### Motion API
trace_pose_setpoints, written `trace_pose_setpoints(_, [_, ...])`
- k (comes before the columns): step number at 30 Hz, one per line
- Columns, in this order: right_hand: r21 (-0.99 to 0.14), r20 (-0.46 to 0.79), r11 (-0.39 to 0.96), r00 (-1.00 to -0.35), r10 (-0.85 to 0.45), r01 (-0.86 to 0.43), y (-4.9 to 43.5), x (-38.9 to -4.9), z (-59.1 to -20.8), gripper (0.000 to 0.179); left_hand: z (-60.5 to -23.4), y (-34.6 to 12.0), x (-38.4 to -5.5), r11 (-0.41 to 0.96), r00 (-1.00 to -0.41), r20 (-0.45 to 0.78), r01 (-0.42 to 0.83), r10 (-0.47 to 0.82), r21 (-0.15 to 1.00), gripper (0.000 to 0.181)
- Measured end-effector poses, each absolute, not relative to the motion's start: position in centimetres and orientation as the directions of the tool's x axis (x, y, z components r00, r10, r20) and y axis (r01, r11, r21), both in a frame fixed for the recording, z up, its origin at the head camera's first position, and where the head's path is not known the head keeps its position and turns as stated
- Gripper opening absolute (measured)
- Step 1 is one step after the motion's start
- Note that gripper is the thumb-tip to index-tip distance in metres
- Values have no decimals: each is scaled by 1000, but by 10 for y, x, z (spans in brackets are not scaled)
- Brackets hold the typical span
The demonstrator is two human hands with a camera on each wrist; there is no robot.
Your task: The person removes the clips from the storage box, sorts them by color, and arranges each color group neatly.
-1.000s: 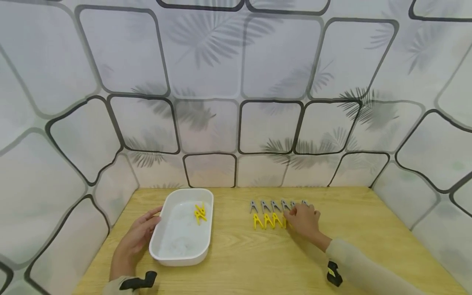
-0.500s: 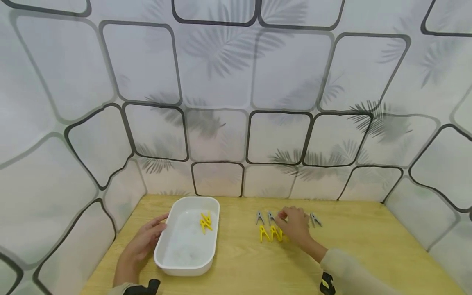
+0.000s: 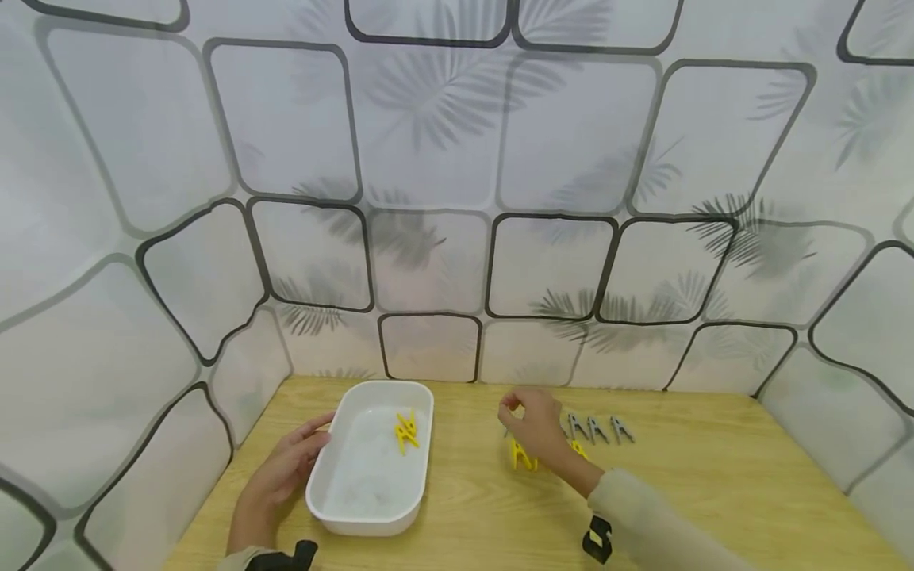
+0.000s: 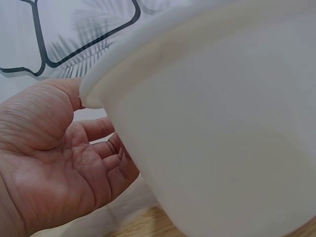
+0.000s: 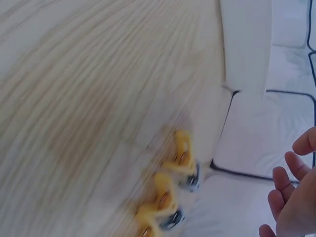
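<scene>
My left hand (image 3: 284,466) rests against the left side of a white plastic tub (image 3: 367,526). In the left wrist view its thumb meets the tub's rim and its relaxed fingers touch the outer wall, fingertips partly hidden. Two yellow clothespins (image 3: 406,431) lie inside the tub. My right hand (image 3: 540,428) hovers over the left end of two rows of clothespins, fingers loosely bent and holding nothing. Yellow clothespins (image 3: 521,456) form the nearer row, grey clothespins (image 3: 596,430) the farther one; the hand and forearm cover several. Both colours show in the right wrist view, slightly blurred.
A light wooden table (image 3: 471,507) carries everything. Patterned white fabric (image 3: 435,341) rises behind it and along both sides. Dark straps (image 3: 597,539) sit on the sleeves near the wrists. The tub stands left of the rows, with tabletop between them.
My right hand has moved left along the rows, uncovering grey clothespins at the right end. The left hand stays at the tub. The head view has shifted a little.
</scene>
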State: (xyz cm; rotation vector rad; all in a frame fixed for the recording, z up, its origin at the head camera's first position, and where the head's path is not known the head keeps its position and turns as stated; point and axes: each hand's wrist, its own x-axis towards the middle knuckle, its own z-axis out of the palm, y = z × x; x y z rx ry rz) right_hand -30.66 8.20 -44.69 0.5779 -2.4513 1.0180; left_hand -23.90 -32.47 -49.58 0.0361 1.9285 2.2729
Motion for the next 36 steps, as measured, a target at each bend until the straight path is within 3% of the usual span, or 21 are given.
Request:
trace_pose_setpoints(6, [-522, 534, 610, -786, -311, -596, 45, -301, -441, 9, -495, -321, -240, -144, -988, -97, -114, 117, 983, 33])
trace_pose_setpoints(13, [-507, 490, 571, -761, -425, -645, 3, -295, -434, 4, -491, -315, -241, -156, -988, -118, -133, 99, 979, 55])
trace_pose_setpoints(17, [-495, 422, 572, -756, -500, -654, -15, -292, -432, 3, -491, -315, -242, -186, -986, -139, -153, 88, 971, 49])
trace_pose_setpoints(25, [-336, 323, 640, -722, -612, -691, -38, -288, -448, 12, -492, -320, -241, -195, -985, -128, -149, 119, 969, 47])
trace_pose_setpoints(36, [-218, 171, 755, -786, -594, -618, -62, -295, -456, 32, -491, -321, -240, -151, -987, -139, -149, 76, 977, 52])
